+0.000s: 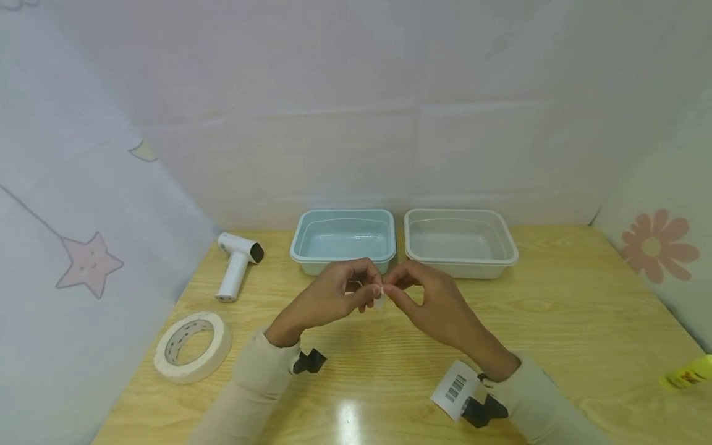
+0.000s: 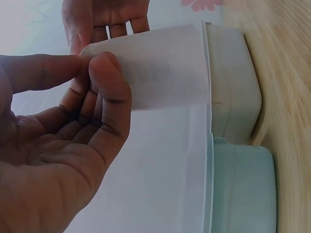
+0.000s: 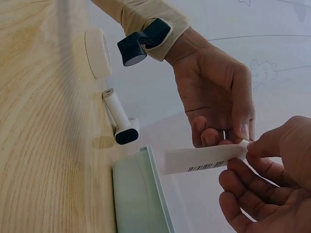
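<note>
Both hands meet over the table in front of two plastic bins. Between thumb and fingers my left hand [image 1: 339,290] pinches a corner of a small white barcode label [image 3: 194,160]. My right hand [image 1: 434,300] pinches the same end of it, fingertips against those of the left. In the left wrist view the label [image 2: 165,68] hangs out from the fingertips, its printing showing faintly through the back. The fingertips hide the gripped corner. A second barcode label [image 1: 456,389] lies on the table by the right wrist.
Behind the hands stand a light blue bin [image 1: 300,254] and a whitish bin [image 1: 461,269]. To the left lie a white gun-shaped device [image 1: 236,269] with a dark end and a roll of masking tape [image 1: 167,364]. A yellow item [image 1: 686,372] lies at the right edge.
</note>
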A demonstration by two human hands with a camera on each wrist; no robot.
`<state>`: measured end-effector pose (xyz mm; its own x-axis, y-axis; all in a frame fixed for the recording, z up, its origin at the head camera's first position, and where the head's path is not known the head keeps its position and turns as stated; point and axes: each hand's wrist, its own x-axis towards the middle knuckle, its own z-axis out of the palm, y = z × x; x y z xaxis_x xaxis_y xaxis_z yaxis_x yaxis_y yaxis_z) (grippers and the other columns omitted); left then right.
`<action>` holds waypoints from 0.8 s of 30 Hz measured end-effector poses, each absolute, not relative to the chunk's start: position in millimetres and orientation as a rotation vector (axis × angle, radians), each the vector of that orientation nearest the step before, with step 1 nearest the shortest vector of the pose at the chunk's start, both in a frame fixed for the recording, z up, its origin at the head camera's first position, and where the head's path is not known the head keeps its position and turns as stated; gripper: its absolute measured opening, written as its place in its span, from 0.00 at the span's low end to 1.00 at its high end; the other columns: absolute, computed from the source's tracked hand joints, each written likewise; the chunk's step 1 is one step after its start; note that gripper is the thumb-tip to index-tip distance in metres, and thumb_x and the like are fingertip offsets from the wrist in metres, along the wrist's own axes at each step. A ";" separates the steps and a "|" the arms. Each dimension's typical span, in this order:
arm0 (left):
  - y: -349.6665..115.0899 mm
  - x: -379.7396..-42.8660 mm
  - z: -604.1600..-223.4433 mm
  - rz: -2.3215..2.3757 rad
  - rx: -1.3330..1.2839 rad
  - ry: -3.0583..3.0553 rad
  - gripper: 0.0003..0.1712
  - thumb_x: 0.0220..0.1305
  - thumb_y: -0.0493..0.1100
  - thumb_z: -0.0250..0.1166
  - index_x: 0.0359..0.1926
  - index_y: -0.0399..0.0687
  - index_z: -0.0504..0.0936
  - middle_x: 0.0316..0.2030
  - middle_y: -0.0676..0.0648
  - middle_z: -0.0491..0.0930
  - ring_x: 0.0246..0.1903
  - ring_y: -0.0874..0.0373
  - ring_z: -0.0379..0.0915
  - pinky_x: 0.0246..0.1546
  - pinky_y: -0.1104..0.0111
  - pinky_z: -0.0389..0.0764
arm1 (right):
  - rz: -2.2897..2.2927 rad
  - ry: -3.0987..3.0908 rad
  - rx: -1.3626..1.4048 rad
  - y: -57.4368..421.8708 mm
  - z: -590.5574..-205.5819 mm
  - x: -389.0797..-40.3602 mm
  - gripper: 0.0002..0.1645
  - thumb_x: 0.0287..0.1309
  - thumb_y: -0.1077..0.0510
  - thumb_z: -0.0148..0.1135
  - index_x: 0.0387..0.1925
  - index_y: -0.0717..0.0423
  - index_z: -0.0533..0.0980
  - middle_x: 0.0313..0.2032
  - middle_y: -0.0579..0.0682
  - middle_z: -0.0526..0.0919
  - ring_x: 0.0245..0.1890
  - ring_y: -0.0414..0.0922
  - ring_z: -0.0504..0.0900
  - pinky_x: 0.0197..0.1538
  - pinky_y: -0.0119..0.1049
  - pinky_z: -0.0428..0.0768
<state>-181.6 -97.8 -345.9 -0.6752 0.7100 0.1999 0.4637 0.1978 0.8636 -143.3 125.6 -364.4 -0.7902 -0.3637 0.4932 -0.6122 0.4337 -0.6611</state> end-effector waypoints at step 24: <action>-118.0 -202.7 -358.6 1.488 0.724 2.037 0.13 0.78 0.42 0.50 0.40 0.36 0.75 0.31 0.38 0.78 0.30 0.38 0.74 0.26 0.64 0.79 | 0.765 -1.994 1.244 146.4 -349.8 -157.2 0.07 0.70 0.54 0.62 0.41 0.48 0.85 0.47 0.52 0.76 0.46 0.49 0.73 0.48 0.38 0.73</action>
<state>-202.7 -118.0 -358.6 -0.7270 0.6806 -0.0914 0.1196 0.2565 0.9591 -157.2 146.4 -349.8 -0.3320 -0.5320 0.7790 -0.9165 0.3774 -0.1328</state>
